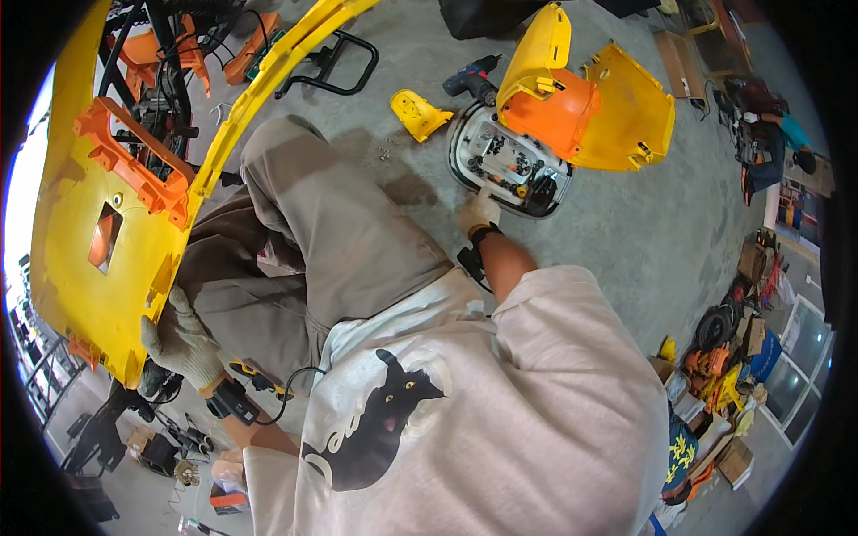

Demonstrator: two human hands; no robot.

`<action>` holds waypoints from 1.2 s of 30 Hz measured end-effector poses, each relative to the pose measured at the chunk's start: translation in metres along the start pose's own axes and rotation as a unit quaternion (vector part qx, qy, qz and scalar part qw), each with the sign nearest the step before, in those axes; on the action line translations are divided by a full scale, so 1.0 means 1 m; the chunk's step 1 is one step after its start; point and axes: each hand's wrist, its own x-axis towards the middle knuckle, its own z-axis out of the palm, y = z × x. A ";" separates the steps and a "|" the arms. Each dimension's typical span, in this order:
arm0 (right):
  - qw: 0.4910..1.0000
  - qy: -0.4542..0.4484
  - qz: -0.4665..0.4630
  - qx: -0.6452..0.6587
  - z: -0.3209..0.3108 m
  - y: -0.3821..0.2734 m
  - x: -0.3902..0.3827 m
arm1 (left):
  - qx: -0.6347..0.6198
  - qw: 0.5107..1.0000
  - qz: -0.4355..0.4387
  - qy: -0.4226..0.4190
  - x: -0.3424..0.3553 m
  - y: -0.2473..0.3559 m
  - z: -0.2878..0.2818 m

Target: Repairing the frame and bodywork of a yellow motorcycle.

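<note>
My left hand (189, 344), in a pale knit glove, is closed on the lower edge of a large curved yellow panel (67, 277), its thumb on the panel's face. An orange bracket (134, 161) sits against that panel, above a rectangular cutout. My right hand (479, 211), gloved too, reaches to the near rim of a grey tray (565, 198). Its fingers are drawn together at the rim; whatever is between them is too small to make out. Small dark screws and fittings (518, 161) lie scattered inside the tray.
Past the tray lie a cordless drill (474, 79), an orange cover (554, 105) and yellow body panels (630, 112). A small yellow part (418, 114) and loose screws (386, 149) rest on the floor nearby. A black metal frame (344, 67) lies farther off. Another person (791, 138) is at far right.
</note>
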 end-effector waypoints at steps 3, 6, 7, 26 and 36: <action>0.999 -0.030 0.007 -0.008 -0.003 -0.001 -0.003 | -0.003 1.000 0.002 -0.023 0.003 -0.002 -0.002; 0.999 -0.043 -0.007 0.002 -0.011 -0.002 -0.010 | -0.012 0.999 -0.001 -0.033 0.002 -0.001 0.001; 0.998 -0.066 -0.019 0.002 -0.022 -0.009 -0.015 | -0.011 0.999 -0.001 -0.032 0.001 0.000 -0.002; 0.986 -0.011 -0.028 0.162 -0.066 0.026 -0.024 | -0.021 0.999 -0.016 -0.036 0.003 0.002 0.003; 0.993 -0.006 -0.036 0.115 -0.071 0.007 -0.001 | -0.015 0.999 -0.009 -0.039 0.001 -0.002 0.003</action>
